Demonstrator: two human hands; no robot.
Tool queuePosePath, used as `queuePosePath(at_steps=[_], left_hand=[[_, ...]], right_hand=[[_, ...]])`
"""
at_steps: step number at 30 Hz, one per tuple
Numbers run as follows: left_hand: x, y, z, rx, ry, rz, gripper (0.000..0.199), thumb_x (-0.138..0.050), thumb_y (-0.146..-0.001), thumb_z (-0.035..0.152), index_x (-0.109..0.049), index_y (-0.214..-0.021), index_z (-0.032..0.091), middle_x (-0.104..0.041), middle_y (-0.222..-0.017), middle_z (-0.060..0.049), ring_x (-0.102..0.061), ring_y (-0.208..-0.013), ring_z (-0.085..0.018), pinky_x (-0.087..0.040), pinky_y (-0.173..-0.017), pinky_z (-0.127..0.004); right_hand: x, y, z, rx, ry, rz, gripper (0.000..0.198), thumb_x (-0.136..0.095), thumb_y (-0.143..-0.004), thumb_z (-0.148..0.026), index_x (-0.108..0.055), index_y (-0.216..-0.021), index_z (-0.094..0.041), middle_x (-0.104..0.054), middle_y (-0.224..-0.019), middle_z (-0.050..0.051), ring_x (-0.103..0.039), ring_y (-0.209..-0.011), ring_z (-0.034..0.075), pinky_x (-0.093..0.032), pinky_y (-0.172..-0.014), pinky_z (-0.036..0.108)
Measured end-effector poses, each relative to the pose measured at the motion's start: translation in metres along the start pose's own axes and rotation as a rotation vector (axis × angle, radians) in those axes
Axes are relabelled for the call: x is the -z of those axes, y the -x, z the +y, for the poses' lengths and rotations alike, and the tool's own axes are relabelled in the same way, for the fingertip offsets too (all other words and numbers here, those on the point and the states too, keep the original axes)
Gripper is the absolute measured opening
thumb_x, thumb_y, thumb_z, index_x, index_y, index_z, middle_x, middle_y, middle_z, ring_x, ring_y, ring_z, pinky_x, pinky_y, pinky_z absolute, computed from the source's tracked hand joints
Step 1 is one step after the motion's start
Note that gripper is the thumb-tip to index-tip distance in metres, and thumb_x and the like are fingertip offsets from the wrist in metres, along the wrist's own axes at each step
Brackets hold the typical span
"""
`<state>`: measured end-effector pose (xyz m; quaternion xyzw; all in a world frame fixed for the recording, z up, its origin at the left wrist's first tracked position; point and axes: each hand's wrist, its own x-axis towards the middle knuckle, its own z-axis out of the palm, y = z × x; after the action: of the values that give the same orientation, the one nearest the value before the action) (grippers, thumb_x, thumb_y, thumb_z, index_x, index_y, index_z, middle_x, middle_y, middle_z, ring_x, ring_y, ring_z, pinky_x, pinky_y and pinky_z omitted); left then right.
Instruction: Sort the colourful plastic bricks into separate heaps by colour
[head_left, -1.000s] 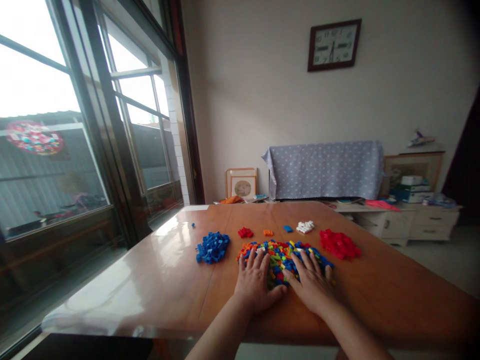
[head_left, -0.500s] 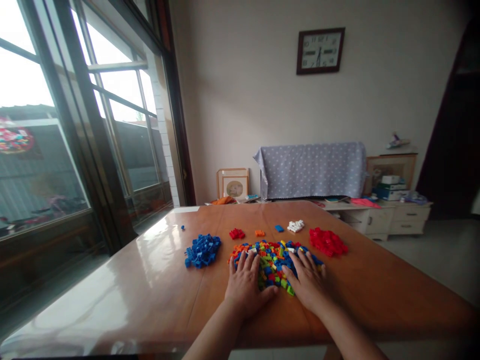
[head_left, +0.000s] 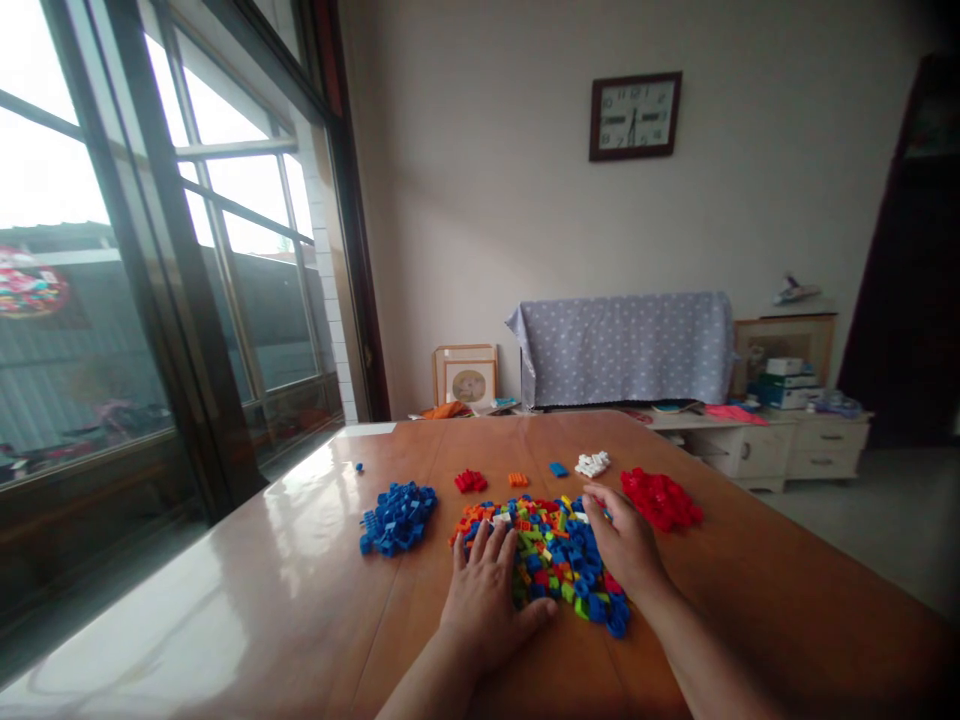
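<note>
Head view shows a blue pile [head_left: 397, 518], a large red pile [head_left: 660, 498] and a white cluster [head_left: 592, 463] set apart by colour on the bench [head_left: 285, 590]; the mixed pile [head_left: 555, 550] between looks largely unsorted. The left hand [head_left: 484, 590] rests on it, grip spread open; the right hand [head_left: 628, 542] curls at its right side, hold unclear.

A loose, low pile of toy bricks [head_left: 555, 550] in blue, red, orange, green, yellow and white lies between the tabletop's [head_left: 300, 610] side edges, well short of its far edge.
</note>
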<state>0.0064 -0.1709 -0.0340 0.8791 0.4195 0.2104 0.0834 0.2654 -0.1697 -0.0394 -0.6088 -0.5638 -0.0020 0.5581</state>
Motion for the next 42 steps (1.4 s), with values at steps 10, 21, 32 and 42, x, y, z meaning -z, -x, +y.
queuePosePath(at_steps=[10, 21, 32, 42], left_hand=[[-0.005, 0.000, -0.008, -0.018, 0.012, 0.018, 0.090, -0.058, -0.079, 0.076, -0.038, -0.155, 0.030, -0.022, -0.166, -0.005, -0.016, -0.153, -0.040, -0.006, -0.124, -0.064], [0.005, 0.001, 0.002, -0.010, -0.013, 0.026, 0.088, -0.055, -0.082, 0.076, -0.035, -0.156, 0.031, -0.027, -0.165, -0.005, -0.018, -0.153, -0.037, -0.001, -0.125, -0.063], [0.013, -0.007, -0.026, 0.164, 0.243, 0.274, 0.045, -0.044, -0.100, 0.046, -0.053, -0.138, 0.024, -0.057, -0.143, -0.010, -0.051, -0.133, -0.026, -0.043, -0.112, -0.041], [0.021, -0.001, -0.083, 0.437, 0.325, 0.303, 0.024, -0.048, -0.092, 0.025, -0.066, -0.108, 0.019, -0.073, -0.107, -0.007, -0.068, -0.097, -0.022, -0.053, -0.086, -0.033]], right_hand=[[-0.031, -0.053, -0.020, -0.077, -0.068, 0.075, 0.045, -0.042, -0.097, -0.057, -0.062, -0.077, -0.022, -0.064, -0.066, 0.002, -0.056, -0.063, 0.018, -0.039, -0.060, 0.027], [-0.029, -0.044, 0.005, -0.031, 0.207, -0.068, 0.047, -0.040, -0.099, -0.055, -0.054, -0.068, -0.023, -0.061, -0.062, 0.001, -0.050, -0.058, 0.015, -0.026, -0.056, 0.027], [-0.022, -0.046, 0.003, 0.022, 0.216, 0.010, 0.046, -0.040, -0.099, -0.053, -0.057, -0.068, -0.023, -0.063, -0.063, 0.004, -0.054, -0.061, 0.018, -0.027, -0.057, 0.028], [-0.025, -0.043, 0.002, 0.010, 0.253, -0.021, 0.046, -0.042, -0.099, -0.052, -0.049, -0.065, -0.022, -0.055, -0.057, 0.000, -0.045, -0.054, 0.014, -0.023, -0.057, 0.029]])
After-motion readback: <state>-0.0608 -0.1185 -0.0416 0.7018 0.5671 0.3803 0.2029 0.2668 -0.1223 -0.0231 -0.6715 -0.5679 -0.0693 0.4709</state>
